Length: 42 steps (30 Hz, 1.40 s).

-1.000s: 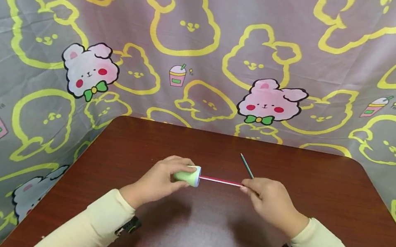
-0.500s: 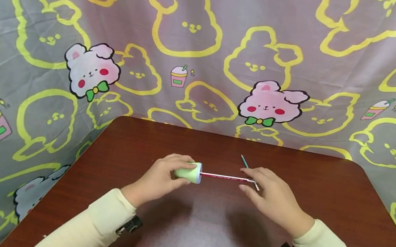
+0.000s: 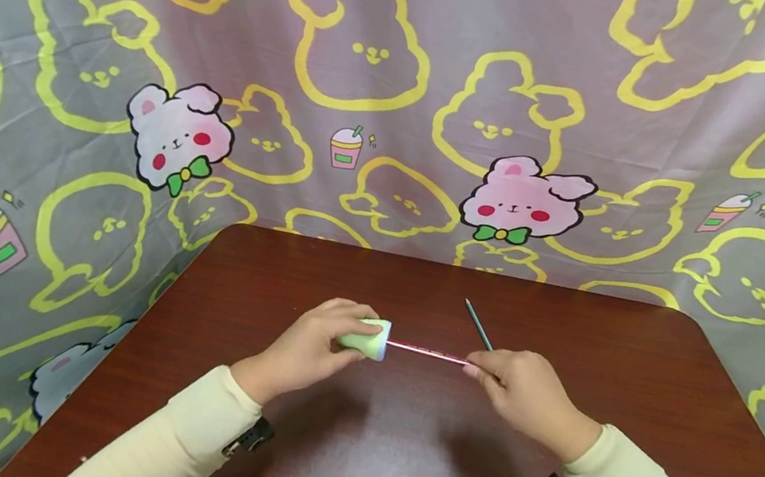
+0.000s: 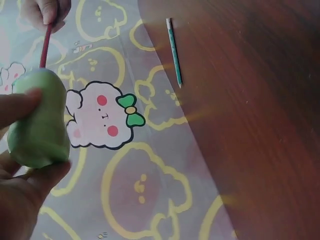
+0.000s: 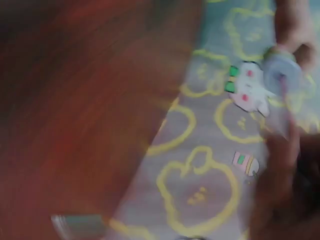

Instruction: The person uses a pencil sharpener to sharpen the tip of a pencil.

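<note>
In the head view my left hand (image 3: 298, 352) grips a light green pencil sharpener (image 3: 360, 337), lying sideways in the fingers above the table. A red-and-white pencil (image 3: 427, 351) runs into its pale end face. The pencil's other end is pinched between thumb and fingers of my right hand (image 3: 530, 387). From the left wrist, the sharpener (image 4: 42, 117) shows rounded, slightly waisted sides, with the thumb across it and the red pencil (image 4: 45, 47) reaching to the right hand (image 4: 47, 14). The right wrist view is blurred, but the sharpener's round end (image 5: 281, 75) faces it.
A teal pencil (image 3: 478, 324) lies on the brown table (image 3: 262, 271) behind my right hand, its lower end hidden by that hand in the head view. Cloth printed with cartoon rabbits (image 3: 526, 197) hangs along the table's back and sides.
Half a second ago the right thumb and fingers were spread apart around the pencil's end; now they pinch it again, as one second ago. The left hand and sharpener stay nearly in place.
</note>
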Tool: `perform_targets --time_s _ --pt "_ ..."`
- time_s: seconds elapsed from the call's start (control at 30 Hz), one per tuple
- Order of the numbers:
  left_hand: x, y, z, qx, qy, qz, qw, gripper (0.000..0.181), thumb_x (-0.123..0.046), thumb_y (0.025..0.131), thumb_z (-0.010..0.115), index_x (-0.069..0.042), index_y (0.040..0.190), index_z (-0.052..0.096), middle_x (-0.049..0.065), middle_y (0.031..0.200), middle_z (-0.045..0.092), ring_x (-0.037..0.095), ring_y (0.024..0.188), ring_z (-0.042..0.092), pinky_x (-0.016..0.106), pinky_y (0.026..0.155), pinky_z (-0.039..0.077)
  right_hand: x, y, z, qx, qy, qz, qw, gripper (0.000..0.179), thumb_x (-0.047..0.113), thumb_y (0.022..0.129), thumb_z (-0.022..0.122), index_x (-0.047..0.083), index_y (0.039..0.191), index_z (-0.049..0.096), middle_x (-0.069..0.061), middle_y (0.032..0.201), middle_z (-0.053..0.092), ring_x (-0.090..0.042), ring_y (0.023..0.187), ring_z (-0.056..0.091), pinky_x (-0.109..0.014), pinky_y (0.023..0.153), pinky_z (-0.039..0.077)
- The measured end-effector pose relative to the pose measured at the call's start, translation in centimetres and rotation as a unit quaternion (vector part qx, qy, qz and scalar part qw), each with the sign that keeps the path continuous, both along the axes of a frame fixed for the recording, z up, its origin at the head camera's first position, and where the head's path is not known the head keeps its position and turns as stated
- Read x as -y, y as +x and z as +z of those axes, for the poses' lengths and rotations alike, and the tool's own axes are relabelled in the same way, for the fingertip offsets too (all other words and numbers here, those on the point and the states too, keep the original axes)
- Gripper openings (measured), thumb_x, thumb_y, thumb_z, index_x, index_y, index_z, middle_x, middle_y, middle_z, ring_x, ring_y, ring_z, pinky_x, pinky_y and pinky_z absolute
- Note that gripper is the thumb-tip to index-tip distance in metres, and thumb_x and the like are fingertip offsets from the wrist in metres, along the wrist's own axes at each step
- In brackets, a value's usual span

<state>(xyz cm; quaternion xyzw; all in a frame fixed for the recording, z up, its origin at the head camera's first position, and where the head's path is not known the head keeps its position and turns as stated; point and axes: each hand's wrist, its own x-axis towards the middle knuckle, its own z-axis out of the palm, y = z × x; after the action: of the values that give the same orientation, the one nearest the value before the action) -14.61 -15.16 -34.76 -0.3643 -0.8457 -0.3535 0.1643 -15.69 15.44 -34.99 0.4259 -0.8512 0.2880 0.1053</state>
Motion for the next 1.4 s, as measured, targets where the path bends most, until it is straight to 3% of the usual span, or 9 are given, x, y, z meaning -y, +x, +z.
perform_targets --time_s 0.1,0.2,0.47,0.67,0.9,1.07,1.2,1.3,1.4 --pt "-0.2 -0.2 -0.1 -0.074 -0.020 -0.005 0.9971 0.039 0.005 0.068 0.083 -0.003 0.104 0.074 0.010 0.111 0.069 0.027 0.107 0.060 0.029 0.080 0.054 -0.2 -0.2 0.9 0.296 -0.028 -0.028 0.9543 0.023 0.018 0.096 0.058 0.003 0.082 0.070 0.005 0.056 0.047 -0.004 0.049 0.042 -0.022 0.046 0.037" --pt "-0.2 -0.2 -0.2 -0.072 -0.017 0.000 0.9973 0.039 0.005 0.067 0.083 -0.003 0.104 0.074 0.010 0.110 0.069 0.027 0.107 0.060 0.028 0.080 0.054 -0.3 -0.6 1.5 0.356 -0.013 -0.050 0.9330 0.022 0.017 0.097 0.057 0.002 0.089 0.070 0.001 0.057 0.048 -0.009 0.050 0.046 -0.025 0.048 0.040" --pt "0.3 -0.3 -0.1 0.067 0.047 0.043 0.9957 0.041 0.004 0.070 0.082 -0.002 0.109 0.072 0.009 0.113 0.068 0.026 0.109 0.061 0.029 0.081 0.053 -0.1 -0.2 0.9 -0.029 0.017 -0.119 0.9923 0.040 0.041 0.092 0.063 0.010 0.117 0.067 0.004 0.090 0.063 -0.011 0.075 0.054 -0.030 0.064 0.047" --pt "0.5 -0.2 0.3 0.179 0.108 0.041 0.9770 0.039 0.004 0.073 0.079 0.001 0.111 0.070 0.013 0.116 0.066 0.027 0.110 0.061 0.025 0.082 0.051 0.4 -0.6 0.7 -0.363 -0.028 -0.051 0.9301 0.035 0.028 0.102 0.049 0.003 0.096 0.072 -0.004 0.083 0.065 -0.022 0.072 0.061 -0.039 0.062 0.050" --pt "0.2 -0.1 0.0 0.185 0.100 0.038 0.9770 0.039 0.004 0.074 0.079 0.000 0.112 0.070 0.012 0.117 0.066 0.027 0.109 0.061 0.025 0.082 0.051 1.0 -0.6 0.4 -0.430 -0.045 -0.036 0.9009 0.029 0.015 0.101 0.049 0.000 0.085 0.069 -0.006 0.076 0.060 -0.023 0.066 0.058 -0.036 0.055 0.047" --pt "0.0 -0.1 -0.1 0.085 0.061 0.035 0.9939 0.041 0.005 0.071 0.081 -0.001 0.110 0.071 0.010 0.115 0.068 0.027 0.111 0.060 0.029 0.083 0.053 1.0 -0.3 0.1 -0.347 -0.033 -0.055 0.9359 0.027 0.015 0.100 0.052 0.000 0.084 0.069 -0.004 0.073 0.054 -0.019 0.065 0.052 -0.031 0.052 0.047" --pt "-0.2 -0.3 -0.3 -0.015 0.012 0.023 0.9995 0.039 0.005 0.069 0.082 -0.002 0.106 0.073 0.010 0.112 0.069 0.029 0.111 0.059 0.027 0.078 0.055 0.7 0.3 0.5 -0.078 -0.004 -0.058 0.9952 0.012 0.009 0.091 0.064 0.001 0.088 0.073 0.005 0.074 0.056 -0.008 0.065 0.048 -0.025 0.054 0.045" --pt "-0.2 -0.3 -0.5 -0.058 -0.013 0.013 0.9982 0.039 0.005 0.068 0.082 -0.002 0.105 0.074 0.010 0.111 0.069 0.028 0.109 0.060 0.025 0.076 0.054 0.5 0.4 1.1 0.109 0.010 -0.092 0.9898 0.009 0.007 0.087 0.069 0.003 0.093 0.075 0.008 0.078 0.059 -0.004 0.067 0.047 -0.023 0.058 0.042" --pt "-0.2 -0.4 -0.6 -0.070 -0.016 0.007 0.9974 0.039 0.005 0.067 0.083 -0.002 0.104 0.074 0.010 0.110 0.069 0.027 0.107 0.060 0.026 0.077 0.054 0.4 0.2 1.4 0.137 0.042 -0.112 0.9834 0.011 0.010 0.088 0.068 0.006 0.094 0.075 0.009 0.079 0.060 -0.005 0.067 0.048 -0.025 0.060 0.043"
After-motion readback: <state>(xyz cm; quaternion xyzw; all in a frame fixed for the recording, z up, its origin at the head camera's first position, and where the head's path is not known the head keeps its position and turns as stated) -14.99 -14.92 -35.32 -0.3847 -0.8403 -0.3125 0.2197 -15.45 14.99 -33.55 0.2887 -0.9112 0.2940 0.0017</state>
